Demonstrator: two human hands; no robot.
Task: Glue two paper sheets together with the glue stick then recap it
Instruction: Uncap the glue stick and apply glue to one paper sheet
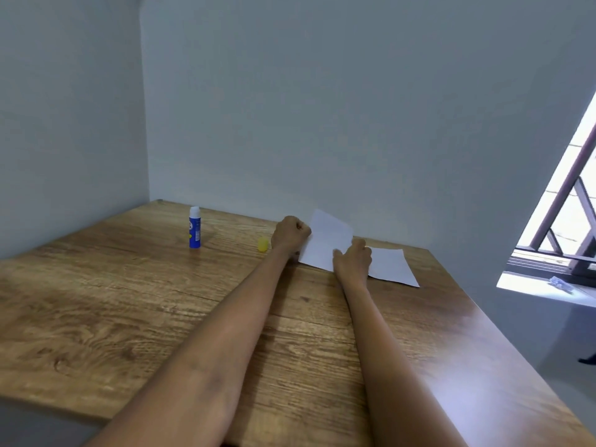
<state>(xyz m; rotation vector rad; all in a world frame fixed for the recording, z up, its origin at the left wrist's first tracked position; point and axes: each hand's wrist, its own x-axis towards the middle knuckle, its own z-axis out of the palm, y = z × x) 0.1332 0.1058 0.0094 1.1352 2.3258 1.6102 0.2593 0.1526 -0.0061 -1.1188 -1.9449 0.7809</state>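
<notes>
A blue glue stick (pixel 194 228) stands upright and uncapped near the table's far left. Its yellow cap (pixel 263 244) lies on the wood just left of my left hand. One white paper sheet (pixel 327 241) is tilted up off the table near the wall. My left hand (pixel 289 234) pinches its left edge with curled fingers. My right hand (pixel 353 259) grips the same sheet at its near right edge. A second white sheet (pixel 395 266) lies flat to the right, partly under my right hand.
The wooden table (pixel 129 311) sits in a corner, with grey walls at its left and far sides. Its right edge runs diagonally; beyond it is a bright window with a railing (pixel 561 201).
</notes>
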